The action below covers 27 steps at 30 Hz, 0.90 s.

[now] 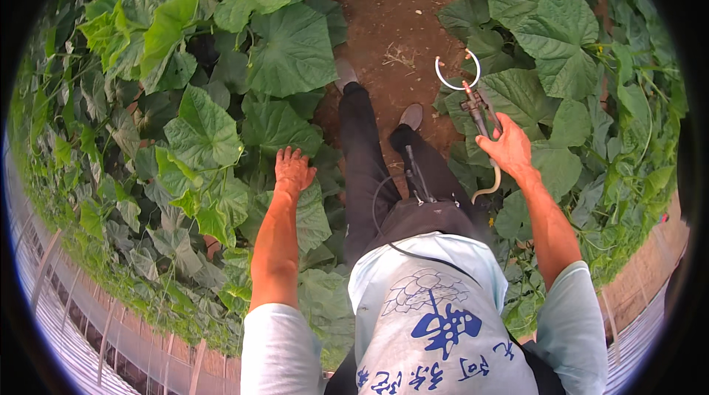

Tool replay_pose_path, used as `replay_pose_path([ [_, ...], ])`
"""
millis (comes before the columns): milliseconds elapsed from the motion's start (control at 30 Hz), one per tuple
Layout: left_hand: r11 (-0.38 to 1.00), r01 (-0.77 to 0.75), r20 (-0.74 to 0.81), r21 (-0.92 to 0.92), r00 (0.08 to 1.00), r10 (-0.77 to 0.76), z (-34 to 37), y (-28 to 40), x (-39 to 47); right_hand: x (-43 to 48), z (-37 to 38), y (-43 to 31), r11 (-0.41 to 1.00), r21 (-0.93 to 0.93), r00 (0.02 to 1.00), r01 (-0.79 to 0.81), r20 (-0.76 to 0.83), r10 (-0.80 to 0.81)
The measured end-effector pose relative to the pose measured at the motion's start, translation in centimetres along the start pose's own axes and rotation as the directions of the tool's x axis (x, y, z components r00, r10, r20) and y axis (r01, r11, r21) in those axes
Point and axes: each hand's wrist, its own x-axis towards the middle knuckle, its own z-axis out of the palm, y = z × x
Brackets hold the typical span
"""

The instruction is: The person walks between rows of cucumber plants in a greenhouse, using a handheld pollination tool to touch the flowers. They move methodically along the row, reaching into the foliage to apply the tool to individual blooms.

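Observation:
My right hand (508, 146) is closed around the handle of a sprayer wand (475, 107). A pale curved tube with several small brass-coloured nozzles (458, 87) forms an open ring at the wand's tip, over the soil and leaf edges. From the handle a beige hose (492, 184) bends down towards my waist. On the other side, my left hand (293, 169) rests palm down against broad green leaves (279, 123), fingers a little apart, holding nothing. A dark bag (426, 218) sits at my waist, with a thin black hose beside it.
Dense leafy vines, which look like cucumber plants (205, 129), stand on both sides. Between them runs a bare soil path (393, 24) with my shoes (411, 117) on it. More vines (559, 35) reach close to the wand. Posts (105, 339) show at the lower left.

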Motion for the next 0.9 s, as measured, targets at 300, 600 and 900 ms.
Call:
replay_pose_path([
  [300,0.963,-0.113,-0.203,-0.246,0.977,0.063,-10.9,-0.3,2.8,1.8,-2.5,-0.4,0.962,0.258,0.994,-0.095,-0.031,0.107],
  [600,0.655,-0.481,-0.426,-0.583,0.867,0.258,-31.6,10.9,2.6,-2.0,-6.9,-3.0,0.815,0.558,0.965,-0.157,-0.090,0.247],
  [900,0.520,-0.559,-0.402,-0.646,0.828,0.391,-44.8,24.4,7.0,-5.2,-9.1,4.5,0.572,0.799,0.812,-0.187,-0.202,0.548],
])
